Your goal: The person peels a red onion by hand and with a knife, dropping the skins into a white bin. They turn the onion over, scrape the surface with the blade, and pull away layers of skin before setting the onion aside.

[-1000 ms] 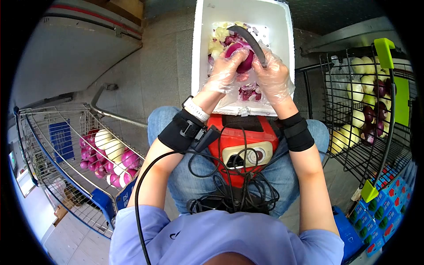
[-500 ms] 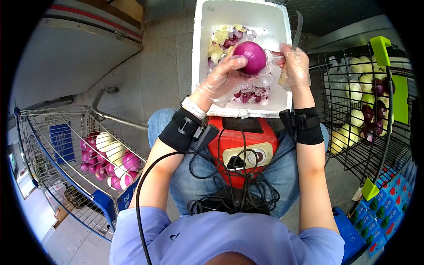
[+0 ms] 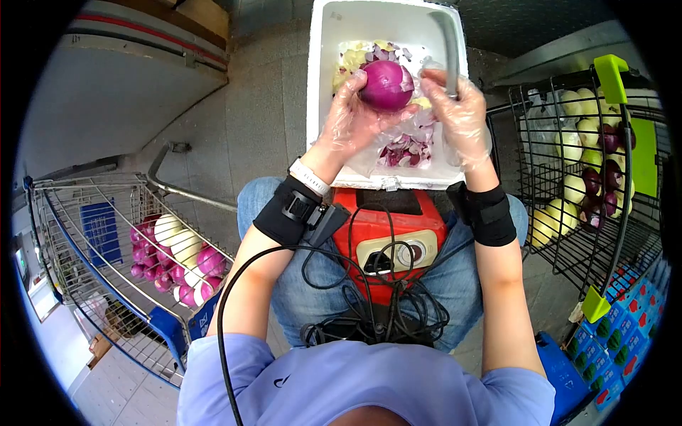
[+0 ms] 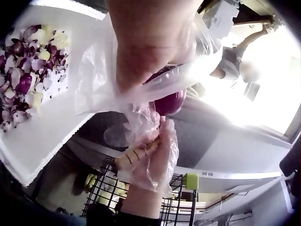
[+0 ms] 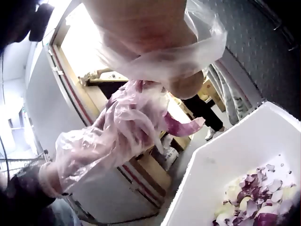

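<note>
A purple onion [image 3: 387, 85] rests in the gloved left hand [image 3: 344, 122], whose thumb and fingers lie round it above a white foam box [image 3: 317, 85]. It shows a pale patch on its right side. Just to the right, the gloved right hand [image 3: 458, 117] grips a curved knife [image 3: 452, 50], blade pointing up and away. The left wrist view shows the onion [image 4: 170, 102] partly behind plastic, beside the right hand [image 4: 162, 157] round a light handle [image 4: 134, 156]. In the right wrist view a purple strip of peel [image 5: 186, 127] hangs beside the left hand [image 5: 113, 136].
Onion skins [image 3: 405, 150] lie inside the box. A metal cart [image 3: 106, 284] with purple and white onions stands at left, a black wire basket [image 3: 575, 184] with more onions at right. A red device [image 3: 389, 234] with tangled black cables [image 3: 383, 305] sits between the knees.
Compared with half a second ago, the onion has moved slightly left and turned, showing its pale patch. The right hand and knife have come left, nearer to it.
</note>
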`<control>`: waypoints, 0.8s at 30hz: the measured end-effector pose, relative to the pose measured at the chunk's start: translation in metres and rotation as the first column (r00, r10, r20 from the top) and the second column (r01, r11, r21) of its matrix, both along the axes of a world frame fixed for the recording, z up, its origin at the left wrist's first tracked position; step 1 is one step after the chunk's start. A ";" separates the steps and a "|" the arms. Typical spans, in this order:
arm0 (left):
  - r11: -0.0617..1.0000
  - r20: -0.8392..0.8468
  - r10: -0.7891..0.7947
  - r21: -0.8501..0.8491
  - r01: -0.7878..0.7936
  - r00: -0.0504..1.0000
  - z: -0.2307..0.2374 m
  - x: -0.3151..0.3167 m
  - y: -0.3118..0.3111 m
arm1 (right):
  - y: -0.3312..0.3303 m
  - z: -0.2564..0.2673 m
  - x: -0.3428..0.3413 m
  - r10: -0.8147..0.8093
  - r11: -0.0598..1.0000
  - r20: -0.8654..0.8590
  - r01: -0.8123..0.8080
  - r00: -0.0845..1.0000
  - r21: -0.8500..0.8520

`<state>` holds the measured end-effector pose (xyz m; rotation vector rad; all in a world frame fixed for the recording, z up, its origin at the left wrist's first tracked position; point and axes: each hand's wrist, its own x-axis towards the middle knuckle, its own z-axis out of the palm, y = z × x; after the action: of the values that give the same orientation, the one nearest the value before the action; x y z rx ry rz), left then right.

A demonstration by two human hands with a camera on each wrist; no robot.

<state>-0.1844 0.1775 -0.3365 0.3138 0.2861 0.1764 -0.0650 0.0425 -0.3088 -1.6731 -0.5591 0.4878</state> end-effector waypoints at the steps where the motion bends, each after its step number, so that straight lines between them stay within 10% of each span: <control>1: 1.000 -0.008 0.000 0.020 0.000 1.000 -0.002 0.000 0.000 | 0.001 -0.004 -0.004 0.024 1.000 0.111 -0.022 0.994 -0.020; 9: 0.982 -0.058 -0.049 0.177 0.059 0.997 -0.013 -0.002 0.003 | -0.002 -0.006 0.001 0.215 0.977 0.677 -0.168 0.704 -0.134; 15: 0.936 -0.116 -0.175 0.289 0.202 0.978 -0.017 -0.005 0.007 | -0.001 -0.011 0.003 0.212 0.977 0.729 -0.159 0.651 -0.143; 20: 0.928 -0.116 -0.160 0.321 0.189 0.980 -0.013 -0.007 -0.002 | 0.002 -0.027 0.009 0.049 0.997 0.243 -0.032 0.969 -0.072; 24: 0.937 -0.073 -0.191 0.283 0.204 0.979 -0.006 -0.008 0.001 | -0.002 -0.005 0.015 0.059 0.996 -0.224 -0.044 0.973 0.074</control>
<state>-0.1927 0.1787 -0.3424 0.6351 0.2709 0.0112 -0.0497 0.0405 -0.3134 -1.5165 -0.4473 0.6800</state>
